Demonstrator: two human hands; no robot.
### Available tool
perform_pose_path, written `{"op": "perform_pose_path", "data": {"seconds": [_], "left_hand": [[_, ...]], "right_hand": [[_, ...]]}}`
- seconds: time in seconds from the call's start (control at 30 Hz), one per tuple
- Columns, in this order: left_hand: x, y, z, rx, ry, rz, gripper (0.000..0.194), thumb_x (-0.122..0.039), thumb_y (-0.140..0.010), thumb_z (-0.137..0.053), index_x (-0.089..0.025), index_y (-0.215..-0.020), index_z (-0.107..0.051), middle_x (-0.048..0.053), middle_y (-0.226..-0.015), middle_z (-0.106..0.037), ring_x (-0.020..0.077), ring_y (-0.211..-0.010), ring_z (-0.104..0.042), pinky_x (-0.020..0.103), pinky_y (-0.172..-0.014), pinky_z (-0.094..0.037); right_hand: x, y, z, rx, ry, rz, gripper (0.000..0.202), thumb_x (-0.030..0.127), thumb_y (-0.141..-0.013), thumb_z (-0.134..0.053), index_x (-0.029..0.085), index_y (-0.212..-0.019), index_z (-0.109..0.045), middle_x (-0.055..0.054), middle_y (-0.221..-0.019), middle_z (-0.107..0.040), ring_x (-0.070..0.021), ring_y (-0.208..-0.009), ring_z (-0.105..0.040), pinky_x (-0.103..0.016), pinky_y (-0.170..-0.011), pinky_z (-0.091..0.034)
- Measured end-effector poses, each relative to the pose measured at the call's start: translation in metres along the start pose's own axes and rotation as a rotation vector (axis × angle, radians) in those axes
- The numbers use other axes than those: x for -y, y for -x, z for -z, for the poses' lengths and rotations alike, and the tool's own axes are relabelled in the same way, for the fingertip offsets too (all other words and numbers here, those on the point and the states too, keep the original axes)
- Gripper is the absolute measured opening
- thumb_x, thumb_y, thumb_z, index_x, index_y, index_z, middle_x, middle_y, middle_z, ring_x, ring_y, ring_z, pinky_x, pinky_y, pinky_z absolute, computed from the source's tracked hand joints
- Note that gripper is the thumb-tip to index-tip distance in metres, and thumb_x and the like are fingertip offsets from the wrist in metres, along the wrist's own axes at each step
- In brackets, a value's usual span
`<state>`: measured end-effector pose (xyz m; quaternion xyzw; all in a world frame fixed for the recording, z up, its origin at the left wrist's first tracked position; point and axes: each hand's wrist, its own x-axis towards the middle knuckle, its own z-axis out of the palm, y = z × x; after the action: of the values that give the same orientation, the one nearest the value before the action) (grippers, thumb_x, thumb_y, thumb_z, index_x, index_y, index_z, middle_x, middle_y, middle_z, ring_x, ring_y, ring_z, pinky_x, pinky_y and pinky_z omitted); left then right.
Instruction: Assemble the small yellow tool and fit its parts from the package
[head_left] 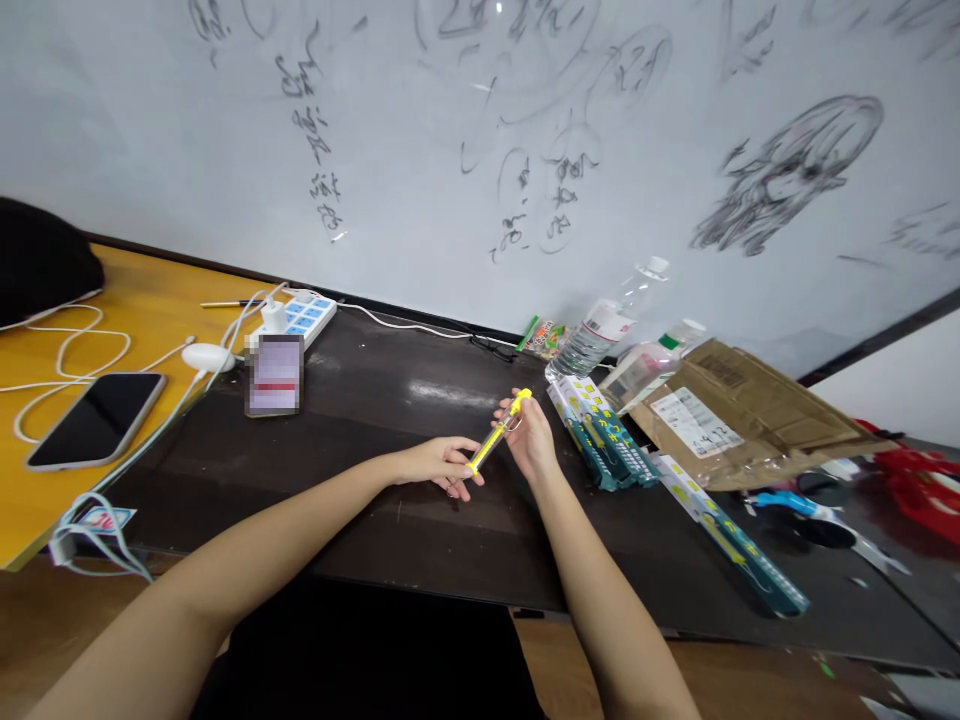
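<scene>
Between my two hands, over the dark desk [375, 410], is a slim tube thermometer [491, 445] with yellow ends and a clear middle. It slants from lower left to upper right. My left hand [444, 464] pinches its lower yellow end, thumb on top. Around the upper yellow end close the fingers of my right hand [531, 435], where a thin loop, perhaps a cord, shows beside the tube. Just right of that hand lie narrow green-and-white boxes [600, 430] with yellow pictures on them. A similar long box [731, 535] lies farther right, nearer the front.
Behind the boxes stand a water bottle [592, 340] and another bottle [649, 370] by a brown parcel [697, 410]. Blue-handled scissors [802, 505] lie right. Leftward are a phone [97, 420], a propped screen [274, 375], a power strip [311, 320] and white cables. A whiteboard [405, 200] rises behind.
</scene>
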<state>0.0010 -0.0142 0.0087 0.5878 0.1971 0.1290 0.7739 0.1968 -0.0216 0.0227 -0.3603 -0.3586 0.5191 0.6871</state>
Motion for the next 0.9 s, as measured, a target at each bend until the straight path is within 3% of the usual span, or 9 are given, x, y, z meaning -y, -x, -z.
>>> {"op": "perform_pose_path", "data": {"seconds": [0.13,0.23,0.37,0.57,0.77,0.9], "left_hand": [[0.0038,-0.0015,0.0017,0.014,-0.024,-0.014,0.063,-0.035,-0.073,-0.069,-0.020,-0.126,-0.038,0.011,-0.095,-0.065,0.0161,-0.068,-0.066,0.031,-0.066,-0.050],[0.0070,-0.0037,0.0024,-0.023,-0.018,-0.043,0.063,-0.035,-0.072,-0.070,-0.021,-0.125,-0.039,0.009,-0.095,-0.064,0.0153,-0.064,-0.066,0.031,-0.063,-0.051],[0.0091,-0.0058,0.0031,-0.073,-0.016,-0.072,0.058,-0.036,-0.070,-0.071,-0.020,-0.118,-0.044,0.009,-0.099,-0.061,0.0141,-0.061,-0.065,0.030,-0.061,-0.051],[0.0067,-0.0047,0.0043,-0.085,0.064,-0.096,0.059,-0.037,-0.071,-0.071,-0.019,-0.119,-0.041,0.011,-0.100,-0.062,0.0125,-0.063,-0.064,0.031,-0.064,-0.051],[0.0093,-0.0086,0.0025,-0.185,0.076,-0.095,0.052,-0.043,-0.067,-0.073,-0.016,-0.101,-0.044,0.006,-0.085,-0.064,0.0096,-0.052,-0.059,0.027,-0.056,-0.050],[0.0084,-0.0082,0.0010,-0.177,0.053,-0.118,0.048,-0.047,-0.071,-0.068,-0.017,-0.097,-0.043,0.006,-0.085,-0.064,0.0071,-0.048,-0.056,0.024,-0.052,-0.048]], "right_hand": [[0.0028,0.0021,-0.0014,0.027,0.007,0.017,0.027,0.038,-0.077,-0.061,0.025,-0.099,-0.052,0.003,-0.079,-0.065,-0.0115,-0.064,-0.063,-0.027,-0.059,-0.054],[0.0026,0.0044,-0.0030,0.121,0.049,-0.020,0.032,0.039,-0.079,-0.059,0.027,-0.107,-0.048,0.002,-0.080,-0.066,-0.0134,-0.064,-0.064,-0.028,-0.056,-0.053],[0.0003,0.0056,-0.0040,0.221,0.158,-0.117,0.033,0.042,-0.078,-0.059,0.021,-0.103,-0.053,-0.001,-0.074,-0.066,-0.0144,-0.061,-0.063,-0.026,-0.053,-0.051],[-0.0031,0.0033,-0.0022,0.129,0.228,-0.012,0.028,0.045,-0.077,-0.060,0.019,-0.086,-0.054,0.001,-0.064,-0.063,-0.0083,-0.044,-0.053,-0.017,-0.034,-0.038],[-0.0032,0.0043,-0.0046,0.072,0.241,0.061,0.030,0.046,-0.075,-0.061,0.020,-0.083,-0.049,0.003,-0.062,-0.062,-0.0068,-0.035,-0.051,-0.016,-0.029,-0.039],[-0.0039,0.0046,-0.0052,0.075,0.247,0.076,0.030,0.047,-0.076,-0.061,0.020,-0.083,-0.047,0.003,-0.062,-0.063,-0.0071,-0.034,-0.051,-0.017,-0.029,-0.041]]}}
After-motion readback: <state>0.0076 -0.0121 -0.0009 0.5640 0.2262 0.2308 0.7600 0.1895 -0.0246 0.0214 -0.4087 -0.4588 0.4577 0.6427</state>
